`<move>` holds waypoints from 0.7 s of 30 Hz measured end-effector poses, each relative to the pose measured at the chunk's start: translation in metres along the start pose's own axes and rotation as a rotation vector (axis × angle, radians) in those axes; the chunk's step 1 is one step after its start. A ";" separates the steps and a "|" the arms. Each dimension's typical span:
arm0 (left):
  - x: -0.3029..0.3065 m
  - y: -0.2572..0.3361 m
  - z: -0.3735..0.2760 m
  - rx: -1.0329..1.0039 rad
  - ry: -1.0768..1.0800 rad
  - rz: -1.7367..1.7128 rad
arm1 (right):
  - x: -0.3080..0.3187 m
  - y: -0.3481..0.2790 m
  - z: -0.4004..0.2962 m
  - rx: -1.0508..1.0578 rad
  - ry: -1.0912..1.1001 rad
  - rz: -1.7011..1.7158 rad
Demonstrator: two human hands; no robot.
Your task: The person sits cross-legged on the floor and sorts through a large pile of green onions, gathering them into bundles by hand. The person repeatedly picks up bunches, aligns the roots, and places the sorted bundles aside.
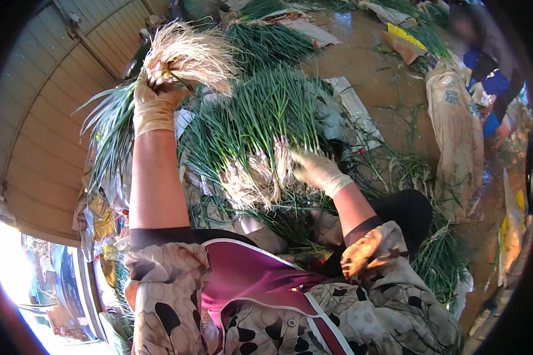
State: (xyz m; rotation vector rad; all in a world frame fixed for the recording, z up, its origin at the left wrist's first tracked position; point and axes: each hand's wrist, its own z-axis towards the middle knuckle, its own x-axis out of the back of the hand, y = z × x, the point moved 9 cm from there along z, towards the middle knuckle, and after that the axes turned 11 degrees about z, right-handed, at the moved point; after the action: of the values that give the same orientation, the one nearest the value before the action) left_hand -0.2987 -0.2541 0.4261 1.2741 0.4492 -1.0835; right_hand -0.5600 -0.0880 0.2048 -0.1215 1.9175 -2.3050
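My left hand (pixel 160 104), in a pale thin glove, is closed around a bunch of green onions (pixel 184 57) at the upper left. Its long whitish roots point up and to the right, and its green leaves hang down on the left. My right hand (pixel 317 171), gloved too, reaches to the right end of a pile of green onions (pixel 248 117) before me. The fingers are beside the pale roots (pixel 284 162); whether they grip any stalks cannot be told. The roots of the pile lie towards me, the leaves away.
More green onions (pixel 271 44) lie beyond the pile and others (pixel 439 262) at the right. A long woven sack (pixel 453 142) rests on the wet brown floor (pixel 359 57). Another person (pixel 488 57) is at the upper right. A panelled wall (pixel 49 133) curves along the left.
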 end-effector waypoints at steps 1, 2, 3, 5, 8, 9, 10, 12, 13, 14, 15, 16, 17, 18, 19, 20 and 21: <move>-0.005 -0.002 0.003 0.002 0.082 0.089 | -0.001 -0.010 0.006 0.127 0.049 -0.154; -0.010 -0.008 -0.002 0.012 0.180 0.184 | -0.007 -0.035 0.017 0.107 0.059 0.020; -0.039 -0.010 -0.025 0.014 0.385 0.303 | -0.016 -0.071 0.028 0.105 0.065 0.210; -0.060 0.004 -0.025 0.005 0.171 0.346 | -0.055 -0.141 0.040 0.104 -0.020 0.530; -0.054 -0.039 -0.036 -0.165 0.447 0.213 | -0.077 -0.145 0.065 0.220 -0.155 0.820; -0.068 -0.048 -0.037 -0.138 0.380 0.115 | -0.087 -0.159 0.063 0.185 -0.254 0.899; -0.075 -0.042 -0.048 -0.126 0.345 0.059 | -0.106 -0.156 0.059 0.072 -0.277 0.875; -0.060 -0.030 -0.039 -0.148 0.269 0.016 | -0.105 -0.156 0.031 -0.008 -0.162 0.662; -0.064 0.008 -0.041 -0.177 0.187 0.096 | -0.125 -0.176 0.008 0.068 -0.263 0.519; -0.067 0.012 -0.050 -0.204 0.169 0.094 | -0.125 -0.176 -0.012 0.129 -0.327 0.339; -0.071 0.018 -0.055 -0.228 0.148 0.089 | -0.129 -0.192 -0.044 0.101 -0.491 0.291; -0.057 0.034 -0.048 -0.194 0.107 0.062 | -0.135 -0.186 -0.052 0.081 -0.612 0.225; -0.032 0.024 -0.042 -0.293 0.269 0.136 | -0.129 -0.165 -0.058 0.040 -0.709 0.123; -0.047 0.003 -0.048 -0.319 0.346 0.157 | -0.119 -0.157 -0.066 0.019 -0.801 0.020; -0.059 -0.006 -0.060 -0.350 0.432 0.202 | -0.103 -0.159 -0.043 0.209 -0.607 -0.254; -0.056 0.005 -0.063 -0.372 0.353 0.232 | -0.094 -0.171 -0.015 0.306 -0.290 0.311; -0.053 0.006 -0.058 -0.388 0.259 0.237 | -0.081 -0.191 0.007 0.497 -0.044 0.250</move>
State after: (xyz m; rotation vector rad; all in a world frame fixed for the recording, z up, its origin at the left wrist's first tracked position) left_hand -0.3026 -0.1803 0.4540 1.0895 0.6511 -0.5971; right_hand -0.4899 -0.0478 0.3957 0.1137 1.2057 -2.4883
